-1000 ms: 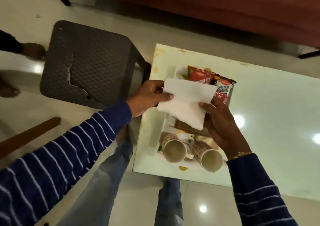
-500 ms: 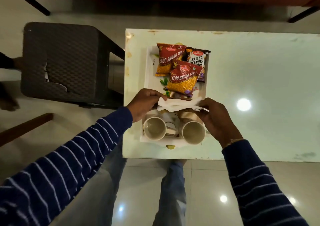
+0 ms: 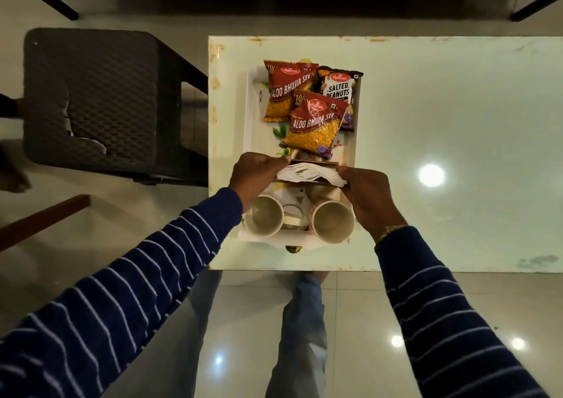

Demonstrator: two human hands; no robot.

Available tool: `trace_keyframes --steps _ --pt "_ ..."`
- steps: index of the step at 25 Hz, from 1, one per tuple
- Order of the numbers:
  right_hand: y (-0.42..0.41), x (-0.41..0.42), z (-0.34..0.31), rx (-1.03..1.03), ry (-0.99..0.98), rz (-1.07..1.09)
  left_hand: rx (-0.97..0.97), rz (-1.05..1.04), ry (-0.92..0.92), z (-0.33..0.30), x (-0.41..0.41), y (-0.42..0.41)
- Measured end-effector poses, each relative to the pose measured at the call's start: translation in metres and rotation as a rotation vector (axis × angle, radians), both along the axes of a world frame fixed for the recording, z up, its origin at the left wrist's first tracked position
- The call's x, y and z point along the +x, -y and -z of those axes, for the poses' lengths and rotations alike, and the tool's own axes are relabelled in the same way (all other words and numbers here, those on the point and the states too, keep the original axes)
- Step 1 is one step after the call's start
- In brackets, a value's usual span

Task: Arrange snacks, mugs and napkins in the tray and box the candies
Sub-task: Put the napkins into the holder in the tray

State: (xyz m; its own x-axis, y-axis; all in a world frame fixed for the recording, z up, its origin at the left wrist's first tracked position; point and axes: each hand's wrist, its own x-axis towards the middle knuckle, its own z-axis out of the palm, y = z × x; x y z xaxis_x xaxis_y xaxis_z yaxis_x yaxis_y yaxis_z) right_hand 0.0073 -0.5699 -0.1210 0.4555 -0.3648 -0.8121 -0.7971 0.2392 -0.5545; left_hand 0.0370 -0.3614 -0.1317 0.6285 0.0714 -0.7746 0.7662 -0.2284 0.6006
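Currently step: both hands, left (image 3: 257, 174) and right (image 3: 367, 195), pinch the napkins (image 3: 307, 174) into a brown holder (image 3: 315, 164) mid-tray (image 3: 251, 117).
Next move: probably seating the napkins, then releasing.
Room: mugs (image 3: 264, 219) just beside, snack packets (image 3: 313, 123) beyond; worktop (image 3: 457, 141) open rightward.

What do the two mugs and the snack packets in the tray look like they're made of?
The mugs look like glazed ceramic: thick rims and smooth cream insides. The snack packets look like glossy printed plastic film: shiny, crinkled, with crimped edges.
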Motion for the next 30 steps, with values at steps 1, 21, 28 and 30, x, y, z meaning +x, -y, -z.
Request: trace_keyframes --steps 1,21,28,30 --pt "-0.001 0.001 0.001 -0.048 0.000 -0.016 0.042 0.019 0.038 0.000 -0.001 0.000" --pt "0.064 0.084 -0.067 -0.358 0.294 -0.741 0.150 -0.579 -0.247 0.003 -0.174 -0.026" --pt "0.037 0.177 -0.050 -0.590 0.407 -1.206 -0.120 -0.711 -0.291 0.018 -0.194 0.040" --pt "0.024 0.196 -0.033 -0.553 0.359 -1.220 -0.131 -0.683 -0.300 0.022 -0.193 0.047"
